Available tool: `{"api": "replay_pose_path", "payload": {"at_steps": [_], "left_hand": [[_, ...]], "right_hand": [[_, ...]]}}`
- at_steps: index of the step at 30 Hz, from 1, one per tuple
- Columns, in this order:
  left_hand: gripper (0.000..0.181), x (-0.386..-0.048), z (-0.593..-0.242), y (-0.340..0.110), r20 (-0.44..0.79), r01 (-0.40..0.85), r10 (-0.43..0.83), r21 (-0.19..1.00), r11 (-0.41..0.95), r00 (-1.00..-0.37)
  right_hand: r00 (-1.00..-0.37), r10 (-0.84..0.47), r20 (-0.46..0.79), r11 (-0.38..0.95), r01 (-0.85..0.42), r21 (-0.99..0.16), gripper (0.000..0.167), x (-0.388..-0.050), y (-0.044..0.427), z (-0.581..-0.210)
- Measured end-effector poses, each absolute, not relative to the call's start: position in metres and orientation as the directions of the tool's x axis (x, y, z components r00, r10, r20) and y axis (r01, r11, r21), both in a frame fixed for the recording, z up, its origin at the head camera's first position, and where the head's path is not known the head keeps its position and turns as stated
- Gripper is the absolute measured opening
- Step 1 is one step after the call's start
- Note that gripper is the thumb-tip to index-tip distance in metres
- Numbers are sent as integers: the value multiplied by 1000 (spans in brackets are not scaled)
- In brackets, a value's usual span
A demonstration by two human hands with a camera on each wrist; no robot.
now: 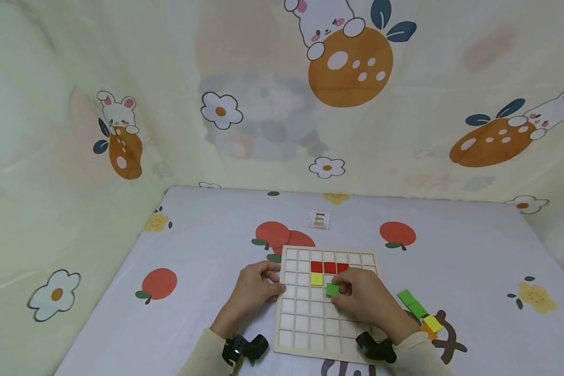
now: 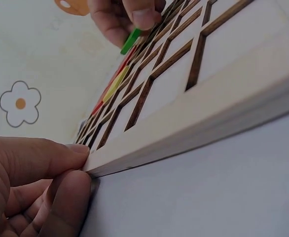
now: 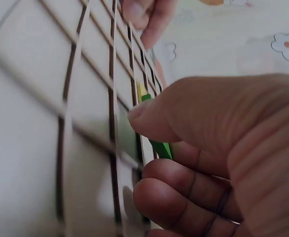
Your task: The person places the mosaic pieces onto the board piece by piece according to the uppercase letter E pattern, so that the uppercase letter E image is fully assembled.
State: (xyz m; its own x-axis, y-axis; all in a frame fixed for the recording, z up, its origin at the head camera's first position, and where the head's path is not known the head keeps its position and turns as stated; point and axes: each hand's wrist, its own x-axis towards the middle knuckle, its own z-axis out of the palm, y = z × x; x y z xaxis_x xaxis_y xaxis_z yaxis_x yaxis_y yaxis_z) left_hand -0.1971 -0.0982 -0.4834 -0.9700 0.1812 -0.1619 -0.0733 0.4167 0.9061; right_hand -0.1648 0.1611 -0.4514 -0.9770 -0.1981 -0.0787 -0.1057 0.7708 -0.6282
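Observation:
A wooden grid board (image 1: 305, 345) lies on the table, with three red tiles (image 1: 330, 268) in a row and a yellow tile (image 1: 317, 279) below the leftmost one. The right hand (image 1: 364, 297) pinches a green tile (image 1: 332, 290) just above the board, right of the yellow tile; the right wrist view shows this green tile (image 3: 161, 149) between thumb and fingers. At the board's left edge, the left hand (image 1: 254, 287) holds the rim; in the left wrist view its thumb and finger (image 2: 75, 160) pinch the board's corner.
Two green tiles (image 1: 412, 303) and a yellow tile (image 1: 433, 324) lie on the cloth right of the board. Behind the board is a small patterned card (image 1: 319, 219). A printed curtain (image 1: 263, 62) hangs at the back and sides.

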Motion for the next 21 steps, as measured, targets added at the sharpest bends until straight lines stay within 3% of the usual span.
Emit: {"api": "replay_pose_path", "payload": {"at_steps": [7, 14, 21], "left_hand": [[44, -199, -485, -100, -163, -74, 194, 914, 400, -967], [43, -199, -486, -102, -159, -73, 213, 928, 365, -964], [43, -199, -485, -102, -168, -80, 196, 918, 390, -966]], "right_hand": [[-974, -222, -47, 761, -143, -633, 18, -164, 143, -454], [-975, -189, -120, 764, -69, -641, 19, -162, 135, -455], [-978, -195, -75, 780, -108, -616, 19, -162, 131, -459]]}}
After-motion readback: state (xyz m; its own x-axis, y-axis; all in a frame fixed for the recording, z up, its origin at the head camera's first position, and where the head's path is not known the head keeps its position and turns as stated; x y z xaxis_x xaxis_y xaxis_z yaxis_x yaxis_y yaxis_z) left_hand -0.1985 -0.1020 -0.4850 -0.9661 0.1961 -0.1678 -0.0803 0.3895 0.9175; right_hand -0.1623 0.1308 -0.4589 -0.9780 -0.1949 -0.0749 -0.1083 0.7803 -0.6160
